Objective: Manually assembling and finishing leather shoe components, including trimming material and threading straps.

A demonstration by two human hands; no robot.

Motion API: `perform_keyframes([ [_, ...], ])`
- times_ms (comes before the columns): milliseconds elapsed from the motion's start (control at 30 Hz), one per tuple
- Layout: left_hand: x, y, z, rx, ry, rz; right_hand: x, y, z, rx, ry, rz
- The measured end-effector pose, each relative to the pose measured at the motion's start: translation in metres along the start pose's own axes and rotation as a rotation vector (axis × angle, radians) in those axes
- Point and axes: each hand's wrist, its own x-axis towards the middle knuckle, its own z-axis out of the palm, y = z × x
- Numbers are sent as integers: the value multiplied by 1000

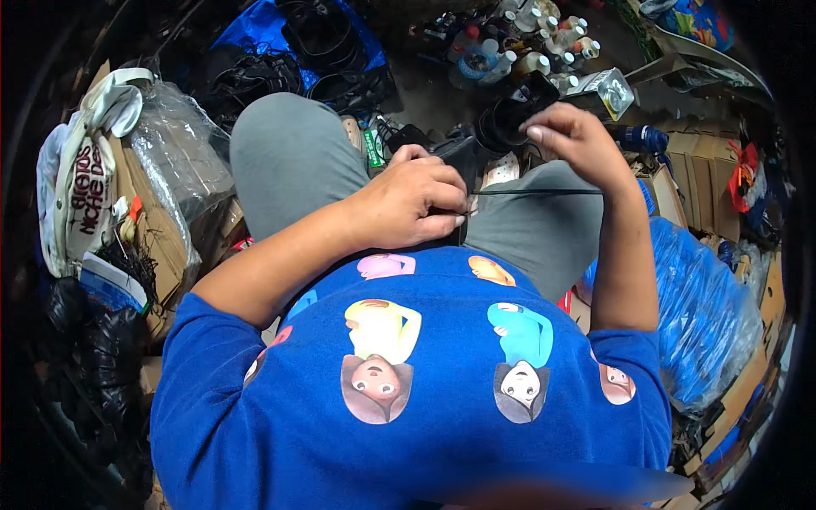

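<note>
In my lap, between the knees, lies a black shoe-like item [460, 158]; its exact kind is unclear. My left hand [425, 194] is closed over its near end, fingers curled and thumb pressed in. A thin black cord [535, 191] stretches from the left fingertips across my right thigh to my right forearm, where it passes out of sight. My right hand [574, 140] is raised to the right with its fingers pinched together; what they hold, if anything, is too small to make out. Just beyond those fingertips is a black curved piece [514, 110], shaped like a shoe.
Several plastic bottles [527, 47] and a metal can [605, 92] stand ahead. Black footwear [255, 76] is heaped on a blue sheet [246, 30]. At left are a white cloth bag [72, 178] and clear plastic [178, 140]; at right, a blue plastic-wrapped bundle [693, 306] and cardboard [701, 178].
</note>
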Motion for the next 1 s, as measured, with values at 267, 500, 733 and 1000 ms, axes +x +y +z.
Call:
perform_keyframes([
  [267, -9, -27, -33, -148, 135, -348, 120, 60, -3, -106, -126, 111],
  [500, -22, -27, -123, -592, 615, -608, 199, 140, 62, -383, -308, 144],
  [733, -31, -57, -141, -428, 815, -663, 231, 125, 182, -839, -609, 17],
  [1000, -37, -68, -152, -386, 990, -695, 232, 134, 209, -896, -723, -60],
])
